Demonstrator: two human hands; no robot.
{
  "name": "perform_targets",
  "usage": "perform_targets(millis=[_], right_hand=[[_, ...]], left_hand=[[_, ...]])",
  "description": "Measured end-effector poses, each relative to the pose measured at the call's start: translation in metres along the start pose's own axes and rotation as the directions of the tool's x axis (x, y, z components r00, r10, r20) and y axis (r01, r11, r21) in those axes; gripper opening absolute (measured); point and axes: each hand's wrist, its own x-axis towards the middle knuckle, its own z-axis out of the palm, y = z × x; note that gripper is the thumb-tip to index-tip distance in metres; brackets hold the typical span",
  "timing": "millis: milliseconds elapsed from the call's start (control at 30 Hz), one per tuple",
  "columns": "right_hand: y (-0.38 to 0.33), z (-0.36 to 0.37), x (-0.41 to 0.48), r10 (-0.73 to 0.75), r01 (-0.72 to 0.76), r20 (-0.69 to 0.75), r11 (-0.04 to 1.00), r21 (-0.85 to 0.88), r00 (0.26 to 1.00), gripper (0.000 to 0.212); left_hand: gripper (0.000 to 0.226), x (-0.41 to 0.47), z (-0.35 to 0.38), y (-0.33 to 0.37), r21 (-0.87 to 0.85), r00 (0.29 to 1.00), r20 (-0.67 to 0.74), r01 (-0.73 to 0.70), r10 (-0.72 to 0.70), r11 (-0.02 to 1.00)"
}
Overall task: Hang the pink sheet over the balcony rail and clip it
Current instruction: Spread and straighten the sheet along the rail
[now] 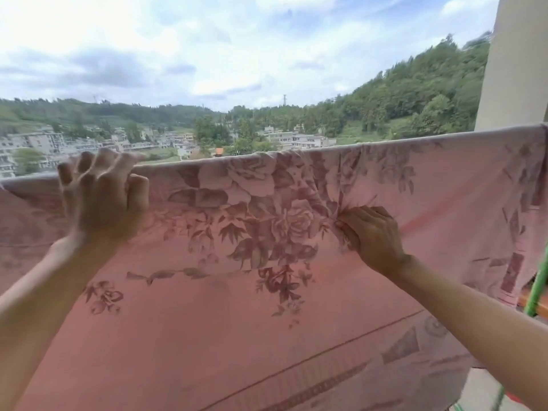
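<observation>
The pink sheet (207, 321) hangs folded over a straight line that runs from the left edge up to the far right. The balcony rail beneath the fold is hidden by the cloth. The near side of the sheet falls toward the viewer and fills the lower part of the view. It is a salmon pink printed with large roses and leaves in a duller mauve, and a patterned border band crosses the lower right. The fabric is puckered into creases at the top centre.

The left hand (100, 197) is at the fold on the left. Its fingers curl over the top edge and its thumb lies on the near face, so it grips the sheet there. The right hand (370, 235) is lower and to the right, below the fold. Its fingers are closed on a bunch of fabric, and creases fan out from the pinch.

At the far right a pale column (516, 54) rises, with a green pole (538, 289) near the sheet's right edge. Beyond are buildings (290, 139), a wooded hillside (415, 96) and a cloudy sky (207, 40).
</observation>
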Motion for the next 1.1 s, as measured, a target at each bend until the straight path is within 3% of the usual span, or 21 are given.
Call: perform_targets(millis=[200, 333, 400, 467, 567, 633, 700, 767, 867, 1100], right_hand=[[-0.005, -0.003, 0.010, -0.003, -0.004, 0.103, 0.997, 0.073, 0.995, 0.016], [0.016, -0.010, 0.005, -0.047, 0.023, 0.150, 0.987, 0.158, 0.988, 0.028], [0.050, -0.020, 0.003, -0.019, 0.001, 0.135, 0.991, 0.133, 0.991, 0.031], [0.097, -0.035, 0.008, 0.125, -0.130, 0.102, 0.991, 0.044, 0.987, 0.032], [0.179, -0.048, 0.028, 0.385, -0.377, 0.075, 0.920, -0.111, 0.920, 0.043], [0.228, -0.047, 0.040, 0.470, -0.446, 0.130, 0.878, -0.176, 0.873, 0.054], [0.257, -0.041, 0.043, 0.437, -0.419, 0.134, 0.896, -0.147, 0.889, 0.057], [0.268, -0.035, 0.042, 0.367, -0.362, 0.027, 0.926, -0.108, 0.930, 0.047], [0.268, -0.036, 0.029, 0.360, -0.370, -0.108, 0.925, -0.088, 0.927, 0.030], [0.266, -0.029, -0.107, 0.400, -0.392, 0.073, 0.914, -0.107, 0.914, 0.030]], left_hand=[[0.034, 0.024, 0.067, 0.171, -0.139, 0.961, 0.058, -0.259, 0.269, 0.956], [0.032, 0.059, 0.111, 0.244, -0.162, 0.930, 0.223, -0.261, 0.293, 0.952], [0.043, 0.065, 0.126, 0.250, -0.027, 0.934, 0.249, -0.259, 0.258, 0.965], [0.055, 0.063, 0.132, 0.247, 0.044, 0.949, 0.198, -0.257, 0.244, 0.965], [0.060, 0.058, 0.136, 0.243, 0.060, 0.955, 0.136, -0.275, 0.265, 0.959], [0.059, 0.060, 0.137, 0.242, 0.060, 0.953, 0.137, -0.281, 0.271, 0.958], [0.057, 0.062, 0.140, 0.242, 0.065, 0.954, 0.132, -0.281, 0.270, 0.958], [0.056, 0.063, 0.144, 0.243, 0.071, 0.956, 0.129, -0.273, 0.263, 0.959], [0.057, 0.066, 0.149, 0.244, 0.088, 0.962, 0.126, -0.255, 0.243, 0.963], [0.048, 0.068, 0.144, 0.264, 0.016, 0.972, 0.131, -0.197, 0.194, 0.980]])
